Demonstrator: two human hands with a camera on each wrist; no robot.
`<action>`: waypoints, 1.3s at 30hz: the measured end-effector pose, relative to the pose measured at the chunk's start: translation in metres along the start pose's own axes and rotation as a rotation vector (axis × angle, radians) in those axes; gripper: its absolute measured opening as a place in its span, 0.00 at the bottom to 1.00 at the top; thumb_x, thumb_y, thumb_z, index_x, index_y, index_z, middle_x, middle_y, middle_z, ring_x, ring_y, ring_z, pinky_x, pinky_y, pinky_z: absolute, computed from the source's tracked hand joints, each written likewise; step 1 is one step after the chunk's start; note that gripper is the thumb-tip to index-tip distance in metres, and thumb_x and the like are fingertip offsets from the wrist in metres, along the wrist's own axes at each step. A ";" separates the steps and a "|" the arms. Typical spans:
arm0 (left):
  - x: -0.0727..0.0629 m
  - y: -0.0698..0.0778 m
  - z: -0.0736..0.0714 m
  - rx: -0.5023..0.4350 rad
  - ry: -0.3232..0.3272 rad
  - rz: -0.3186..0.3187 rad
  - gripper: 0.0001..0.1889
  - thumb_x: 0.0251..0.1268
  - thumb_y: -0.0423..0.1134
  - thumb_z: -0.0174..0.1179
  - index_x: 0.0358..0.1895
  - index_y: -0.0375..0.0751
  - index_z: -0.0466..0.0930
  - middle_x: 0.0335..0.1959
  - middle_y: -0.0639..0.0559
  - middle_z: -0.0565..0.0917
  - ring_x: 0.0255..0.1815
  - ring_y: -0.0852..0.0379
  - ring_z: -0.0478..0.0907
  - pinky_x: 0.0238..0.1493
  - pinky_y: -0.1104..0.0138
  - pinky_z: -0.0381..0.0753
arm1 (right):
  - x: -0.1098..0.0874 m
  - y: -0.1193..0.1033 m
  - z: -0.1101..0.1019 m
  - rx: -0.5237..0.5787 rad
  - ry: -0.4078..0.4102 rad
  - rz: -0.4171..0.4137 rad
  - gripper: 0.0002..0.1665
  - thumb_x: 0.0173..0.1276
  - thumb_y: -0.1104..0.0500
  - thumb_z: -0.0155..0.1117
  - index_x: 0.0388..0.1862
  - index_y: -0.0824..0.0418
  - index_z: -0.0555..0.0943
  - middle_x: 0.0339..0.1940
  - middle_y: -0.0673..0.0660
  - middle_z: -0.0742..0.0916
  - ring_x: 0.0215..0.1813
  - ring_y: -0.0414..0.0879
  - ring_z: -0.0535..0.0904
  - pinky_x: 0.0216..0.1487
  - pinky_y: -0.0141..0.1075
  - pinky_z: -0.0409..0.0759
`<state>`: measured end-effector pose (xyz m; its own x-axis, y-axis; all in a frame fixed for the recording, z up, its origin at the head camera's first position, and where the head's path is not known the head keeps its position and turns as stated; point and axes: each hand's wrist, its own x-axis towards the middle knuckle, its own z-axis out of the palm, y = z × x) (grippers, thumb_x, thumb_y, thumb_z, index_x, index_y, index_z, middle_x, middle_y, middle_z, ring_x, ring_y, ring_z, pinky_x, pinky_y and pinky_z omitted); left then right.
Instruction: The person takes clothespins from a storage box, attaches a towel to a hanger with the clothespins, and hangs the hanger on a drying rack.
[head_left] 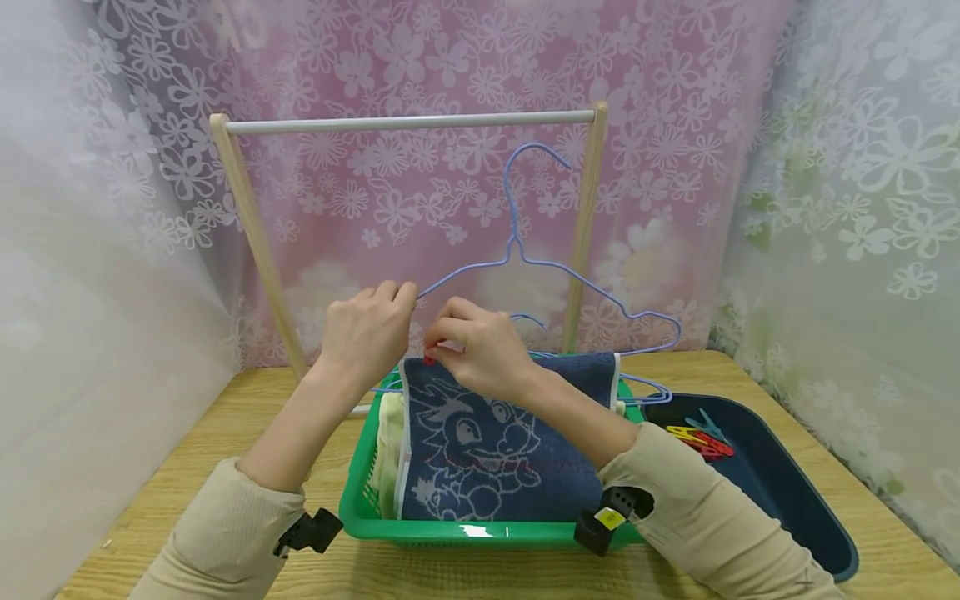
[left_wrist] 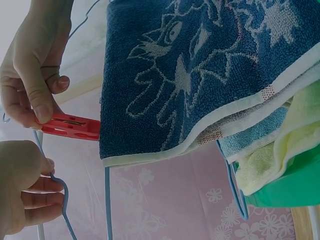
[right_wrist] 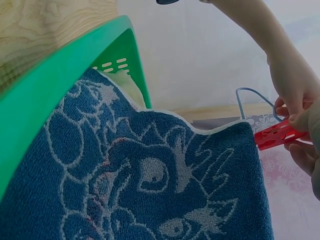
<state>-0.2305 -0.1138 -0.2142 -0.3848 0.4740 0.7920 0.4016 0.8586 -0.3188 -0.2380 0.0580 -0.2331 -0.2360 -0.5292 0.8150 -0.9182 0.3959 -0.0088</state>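
The red clothespin (left_wrist: 72, 126) is pinched firmly between thumb and fingers of the right hand (head_left: 483, 350); the blue wire hanger (head_left: 514, 242) is held near its left end by the curled fingers of the left hand (head_left: 371, 329). The dark blue towel (head_left: 570, 467) is draped over the hanger's bottom bar, in front of and above the green basket (head_left: 420, 530); its upper left corner is found just below the right fingertips, which are nearer than the left ones; the clothespin's long axis is directed at the folded edge, across the bar; whether cloth is gripped by its tip cannot be told.
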 end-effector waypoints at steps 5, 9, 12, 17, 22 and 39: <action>0.000 0.000 0.000 0.000 0.005 0.004 0.09 0.53 0.25 0.57 0.22 0.37 0.66 0.15 0.48 0.66 0.09 0.54 0.59 0.10 0.67 0.50 | 0.001 -0.001 0.003 0.011 0.015 0.014 0.04 0.53 0.69 0.70 0.24 0.61 0.83 0.28 0.53 0.79 0.28 0.42 0.76 0.24 0.25 0.70; 0.000 0.000 0.000 0.002 -0.005 0.003 0.09 0.51 0.25 0.57 0.22 0.37 0.66 0.15 0.48 0.66 0.09 0.55 0.58 0.11 0.67 0.50 | 0.001 -0.002 0.004 0.024 0.012 0.041 0.04 0.53 0.68 0.70 0.24 0.61 0.83 0.28 0.52 0.79 0.28 0.42 0.76 0.25 0.25 0.71; 0.000 0.000 0.000 0.001 -0.012 -0.001 0.08 0.51 0.24 0.56 0.23 0.37 0.67 0.15 0.48 0.66 0.09 0.55 0.57 0.11 0.67 0.50 | 0.000 -0.003 0.006 0.026 0.008 0.048 0.04 0.53 0.69 0.70 0.24 0.61 0.83 0.27 0.52 0.78 0.26 0.41 0.75 0.25 0.25 0.71; -0.001 -0.001 -0.001 0.000 -0.024 -0.001 0.08 0.50 0.24 0.57 0.25 0.36 0.67 0.16 0.48 0.67 0.09 0.55 0.58 0.10 0.67 0.51 | 0.000 -0.002 0.008 0.020 0.000 0.035 0.05 0.53 0.69 0.69 0.24 0.61 0.83 0.27 0.52 0.79 0.26 0.41 0.75 0.26 0.25 0.71; -0.001 -0.001 -0.001 -0.009 -0.016 -0.002 0.08 0.49 0.23 0.56 0.25 0.36 0.67 0.16 0.48 0.66 0.09 0.55 0.56 0.10 0.67 0.51 | 0.002 0.000 0.009 0.006 -0.013 0.014 0.05 0.54 0.70 0.69 0.24 0.61 0.83 0.26 0.52 0.78 0.25 0.41 0.74 0.26 0.25 0.72; -0.002 -0.003 0.001 -0.019 0.014 -0.029 0.09 0.51 0.22 0.53 0.23 0.36 0.65 0.16 0.47 0.66 0.08 0.56 0.54 0.10 0.67 0.50 | 0.003 0.000 0.014 -0.012 -0.041 0.001 0.07 0.54 0.70 0.67 0.23 0.60 0.83 0.25 0.52 0.77 0.22 0.40 0.72 0.23 0.24 0.69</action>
<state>-0.2319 -0.1170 -0.2155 -0.3848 0.4464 0.8079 0.4067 0.8677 -0.2858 -0.2427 0.0457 -0.2393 -0.2503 -0.5593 0.7903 -0.9143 0.4051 -0.0029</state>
